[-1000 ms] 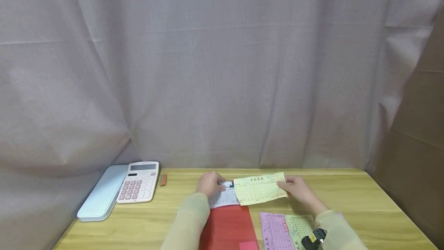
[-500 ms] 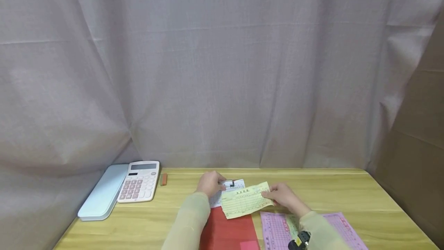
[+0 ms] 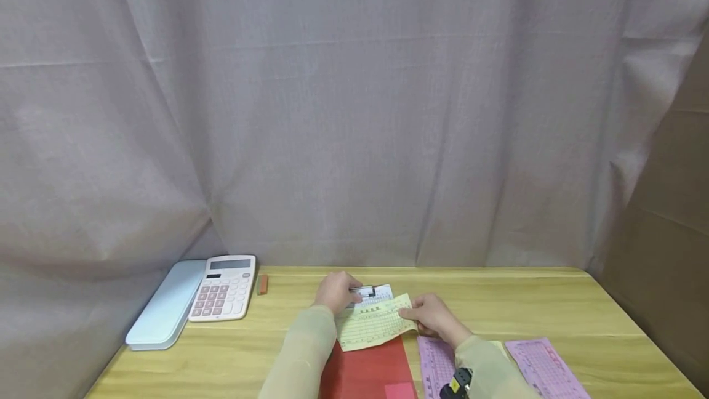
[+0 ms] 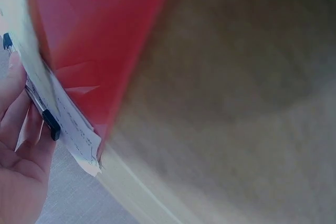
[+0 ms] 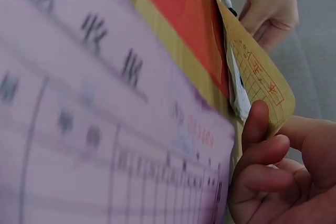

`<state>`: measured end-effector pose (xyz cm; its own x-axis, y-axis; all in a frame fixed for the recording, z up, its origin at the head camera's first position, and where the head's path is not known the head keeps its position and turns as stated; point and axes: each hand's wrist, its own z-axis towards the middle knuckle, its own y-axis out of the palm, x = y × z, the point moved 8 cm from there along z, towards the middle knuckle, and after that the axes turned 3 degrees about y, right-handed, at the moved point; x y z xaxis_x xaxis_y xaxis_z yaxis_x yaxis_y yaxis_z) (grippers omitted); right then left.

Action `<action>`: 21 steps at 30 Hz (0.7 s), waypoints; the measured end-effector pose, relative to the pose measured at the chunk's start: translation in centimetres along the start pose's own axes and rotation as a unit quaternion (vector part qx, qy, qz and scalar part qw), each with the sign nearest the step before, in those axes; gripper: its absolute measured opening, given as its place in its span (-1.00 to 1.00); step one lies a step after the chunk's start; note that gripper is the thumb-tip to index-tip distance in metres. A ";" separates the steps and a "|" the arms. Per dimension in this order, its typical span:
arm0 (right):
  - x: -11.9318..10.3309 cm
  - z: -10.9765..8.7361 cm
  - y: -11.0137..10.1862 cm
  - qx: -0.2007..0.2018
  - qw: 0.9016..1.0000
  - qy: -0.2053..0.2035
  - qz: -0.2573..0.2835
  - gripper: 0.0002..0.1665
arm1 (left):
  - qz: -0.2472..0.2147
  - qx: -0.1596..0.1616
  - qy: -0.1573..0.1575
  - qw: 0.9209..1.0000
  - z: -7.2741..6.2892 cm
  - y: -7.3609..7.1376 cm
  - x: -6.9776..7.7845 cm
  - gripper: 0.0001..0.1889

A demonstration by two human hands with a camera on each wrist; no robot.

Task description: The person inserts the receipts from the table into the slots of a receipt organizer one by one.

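Note:
In the head view, my left hand (image 3: pixel 333 293) pinches the metal clip (image 4: pixel 51 124) at the top of a red folder (image 3: pixel 365 369), thumb on one side and fingers on the other. White printed slips (image 4: pixel 76 127) lie at that clip, over the folder's top end. Between thumb and fingers, my right hand (image 3: pixel 434 316) grips the right end of a yellow receipt slip (image 3: pixel 373 326). This receipt overlaps the white slips just below the clip and hides part of them. Under my right forearm lies a purple receipt (image 3: pixel 434 359), partly covered by the sleeve.
Another purple receipt (image 3: pixel 547 367) lies farther right, with a yellow edge beside it. On the left are a calculator (image 3: pixel 221 288), a pale blue case (image 3: pixel 165 308) and a small orange-brown block (image 3: pixel 263 284). A grey curtain (image 3: pixel 354 109) stands behind the table (image 3: pixel 498 288).
My right hand has carried the yellow receipt left and down, over the white slips and the folder's top. The left hand stays at the clip.

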<state>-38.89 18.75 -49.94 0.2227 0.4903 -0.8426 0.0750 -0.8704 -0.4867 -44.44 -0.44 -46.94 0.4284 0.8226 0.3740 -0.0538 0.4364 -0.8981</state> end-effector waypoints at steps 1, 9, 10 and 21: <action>-0.1 0.0 0.2 -0.001 1.000 0.003 0.002 -0.62 | -0.001 -0.001 -0.002 1.000 0.0 0.0 0.0 -0.77; -0.9 -0.2 1.4 -0.019 0.999 0.006 0.030 -0.58 | -0.003 0.000 -0.002 1.000 0.0 0.1 -0.1 -0.76; -1.0 -0.2 1.5 -0.021 0.999 0.007 0.031 -0.57 | -0.004 0.002 -0.002 1.000 0.0 0.1 -0.1 -0.77; -0.8 0.6 2.2 -0.020 0.999 0.024 0.024 -0.65 | -0.013 0.005 -0.002 1.000 0.0 0.1 -0.2 -0.79</action>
<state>-39.50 16.49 -50.44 0.2723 0.4467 -0.8522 0.1027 -0.8941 -0.4359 -44.54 -0.60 -47.12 0.4269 0.8116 0.3988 -0.0516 0.4621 -0.8853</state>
